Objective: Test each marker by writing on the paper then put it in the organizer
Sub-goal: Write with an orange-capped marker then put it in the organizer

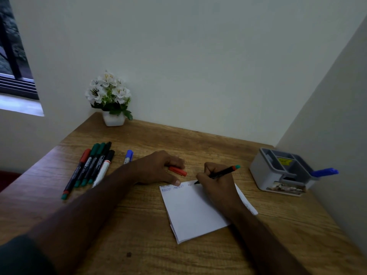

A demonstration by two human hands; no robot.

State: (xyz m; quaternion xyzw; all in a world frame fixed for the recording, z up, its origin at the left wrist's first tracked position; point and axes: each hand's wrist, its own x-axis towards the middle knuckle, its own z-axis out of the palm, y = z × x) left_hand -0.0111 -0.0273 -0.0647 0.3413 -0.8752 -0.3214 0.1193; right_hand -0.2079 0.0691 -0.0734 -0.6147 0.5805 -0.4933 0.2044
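- The paper [190, 211], a thin white folded sheet with a second layer showing at its near edge, lies flat on the wooden table [139, 245], whose matte surface shows a strong grain.
- The right hand [216, 183] has its fingers curled tight round a slim black marker [220, 173] with a red and green end, its tip down at the paper's far edge, beside small rows of letters already written there.
- To do this step well, I judge the strokes should stay light and short, so the thin sheet neither creases nor slides.
- The left hand [158, 167] rests at the paper's far left corner, thumb tip on the sheet, while its fingers hold a red cap [177, 171], smooth and tapered; pressing that corner firmly would keep the paper steady.
- Further left, a row of untested markers [89, 167] lies side by side, slender glossy barrels with red, green and black caps, and a blue-capped marker [128, 156] lies just apart.
- At far right stands the organizer [282, 171], a grey plastic box with open compartments; a blue marker [324, 172] already leans out of it.
- In the far corner, a white pot of white flowers [109, 98].
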